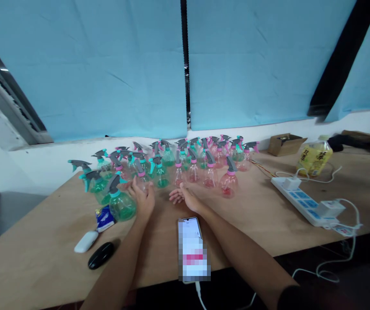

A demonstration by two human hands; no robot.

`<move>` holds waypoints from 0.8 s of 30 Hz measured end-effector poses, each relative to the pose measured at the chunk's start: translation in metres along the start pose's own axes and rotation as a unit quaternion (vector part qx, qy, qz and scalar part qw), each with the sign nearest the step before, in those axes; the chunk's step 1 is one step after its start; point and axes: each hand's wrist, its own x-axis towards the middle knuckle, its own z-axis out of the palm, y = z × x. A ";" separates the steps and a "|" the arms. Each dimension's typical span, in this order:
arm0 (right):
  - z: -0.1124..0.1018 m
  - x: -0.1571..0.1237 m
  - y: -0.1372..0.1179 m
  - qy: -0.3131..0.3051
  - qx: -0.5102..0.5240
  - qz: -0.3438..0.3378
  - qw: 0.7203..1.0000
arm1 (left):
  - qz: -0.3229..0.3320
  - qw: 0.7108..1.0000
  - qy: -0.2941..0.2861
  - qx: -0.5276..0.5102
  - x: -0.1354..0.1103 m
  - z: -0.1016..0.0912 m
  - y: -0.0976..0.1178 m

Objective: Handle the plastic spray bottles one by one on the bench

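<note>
My left hand [144, 197] is raised over the wooden table [162, 241], fingers apart, with nothing seen in it. Close beside it stand a green spray bottle [122, 207] with a grey and turquoise head and a pink spray bottle [141, 177]; whether the fingers touch either one I cannot tell. My right hand [185, 197] is also open, palm turned inward and fingers stretched to the left. Behind it are several pink bottles, among them a round one [229, 184] further right. More green and pink spray bottles crowd the back, partly hiding one another.
A phone [192, 249] on a white cable lies between my forearms. To the left are a blue packet [105, 218], a white case [86, 242] and a black mouse-shaped object [101, 255]. A power strip [297, 201], yellow-labelled jug [314, 157] and cardboard box [286, 144] occupy the right.
</note>
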 end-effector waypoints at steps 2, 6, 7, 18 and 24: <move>0.000 0.001 0.002 -0.004 0.001 -0.002 1.000 | 0.005 1.000 0.004 0.024 0.003 0.004 -0.007; 0.000 0.002 0.006 -0.005 0.003 -0.002 1.000 | 0.001 0.999 -0.038 0.025 0.008 0.011 -0.022; 0.000 0.001 0.005 -0.004 -0.001 -0.003 1.000 | 0.001 0.999 -0.046 0.028 0.009 0.012 -0.023; 0.002 -0.003 -0.002 0.012 -0.033 -0.021 0.999 | -0.021 0.997 -0.042 0.054 -0.008 0.009 0.004; 0.002 -0.006 -0.007 0.008 -0.051 -0.018 0.999 | 0.006 0.995 -0.068 0.076 -0.011 0.015 -0.002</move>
